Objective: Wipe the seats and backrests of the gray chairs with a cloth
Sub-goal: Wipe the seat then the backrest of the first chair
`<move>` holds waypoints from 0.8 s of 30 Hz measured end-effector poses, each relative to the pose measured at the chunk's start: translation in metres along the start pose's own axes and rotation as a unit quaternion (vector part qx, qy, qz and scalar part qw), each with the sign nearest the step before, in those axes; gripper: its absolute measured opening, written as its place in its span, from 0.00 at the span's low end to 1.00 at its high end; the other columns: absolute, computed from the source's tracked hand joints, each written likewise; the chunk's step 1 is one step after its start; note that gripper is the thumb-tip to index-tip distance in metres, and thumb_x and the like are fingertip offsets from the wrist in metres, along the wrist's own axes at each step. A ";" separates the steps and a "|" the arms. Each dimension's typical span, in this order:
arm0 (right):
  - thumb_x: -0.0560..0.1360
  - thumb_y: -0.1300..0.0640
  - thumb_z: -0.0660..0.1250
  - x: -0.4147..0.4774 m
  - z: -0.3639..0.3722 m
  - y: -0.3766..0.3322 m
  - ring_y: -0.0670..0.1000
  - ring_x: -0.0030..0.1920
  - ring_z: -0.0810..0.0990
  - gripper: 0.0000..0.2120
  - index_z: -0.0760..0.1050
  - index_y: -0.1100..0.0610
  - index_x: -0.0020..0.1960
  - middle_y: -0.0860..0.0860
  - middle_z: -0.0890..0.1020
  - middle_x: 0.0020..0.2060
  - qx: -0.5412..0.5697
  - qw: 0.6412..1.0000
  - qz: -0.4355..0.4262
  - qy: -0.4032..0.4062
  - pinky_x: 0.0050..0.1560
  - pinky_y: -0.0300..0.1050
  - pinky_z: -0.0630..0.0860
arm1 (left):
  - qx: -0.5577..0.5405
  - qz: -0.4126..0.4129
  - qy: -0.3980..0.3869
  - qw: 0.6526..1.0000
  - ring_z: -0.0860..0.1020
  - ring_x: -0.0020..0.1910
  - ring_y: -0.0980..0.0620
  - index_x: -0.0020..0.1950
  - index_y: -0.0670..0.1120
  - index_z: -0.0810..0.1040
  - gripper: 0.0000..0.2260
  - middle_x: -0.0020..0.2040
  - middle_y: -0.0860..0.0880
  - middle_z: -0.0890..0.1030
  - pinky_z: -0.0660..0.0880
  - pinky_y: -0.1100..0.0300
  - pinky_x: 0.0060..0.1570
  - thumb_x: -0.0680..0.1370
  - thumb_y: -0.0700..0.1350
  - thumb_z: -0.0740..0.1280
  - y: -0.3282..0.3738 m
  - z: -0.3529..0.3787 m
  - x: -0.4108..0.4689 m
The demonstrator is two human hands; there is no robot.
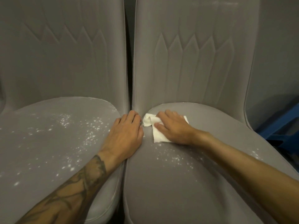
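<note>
Two gray chairs stand side by side, each with a quilted backrest. The left chair's seat (48, 143) is speckled with white powder. The right chair's seat (186, 183) carries a smaller patch of white specks near its middle. My right hand (173, 128) presses a folded white cloth (155, 135) flat against the back left corner of the right seat, fingers straight. My left hand (124, 135) rests flat over the gap between the two seats, fingers pointing toward the backrests. The right backrest (194, 62) and the left backrest (64, 54) rise behind.
A narrow dark gap (129, 46) runs between the two backrests. A blue object (281, 126) shows past the right chair's edge. Part of a third gray backrest (278, 54) is at the far right.
</note>
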State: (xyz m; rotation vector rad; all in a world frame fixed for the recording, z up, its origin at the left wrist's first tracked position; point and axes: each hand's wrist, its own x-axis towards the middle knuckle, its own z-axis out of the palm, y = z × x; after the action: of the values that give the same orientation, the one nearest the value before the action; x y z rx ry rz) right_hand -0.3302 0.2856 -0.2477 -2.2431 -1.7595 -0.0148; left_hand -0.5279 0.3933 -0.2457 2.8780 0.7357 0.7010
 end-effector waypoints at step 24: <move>0.79 0.37 0.50 -0.035 -0.010 0.016 0.53 0.52 0.69 0.15 0.64 0.44 0.59 0.44 0.67 0.49 0.021 1.000 -0.004 0.004 0.54 0.54 0.65 | -0.052 0.013 -0.101 0.993 0.70 0.69 0.52 0.76 0.52 0.67 0.23 0.74 0.54 0.67 0.66 0.55 0.72 0.86 0.61 0.50 -0.010 -0.008 -0.013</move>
State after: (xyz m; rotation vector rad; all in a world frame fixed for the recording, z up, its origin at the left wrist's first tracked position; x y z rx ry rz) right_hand -0.3225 0.2462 -0.2483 -2.2043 -1.7470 0.0107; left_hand -0.5461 0.3954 -0.2454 2.8135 0.6177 0.4280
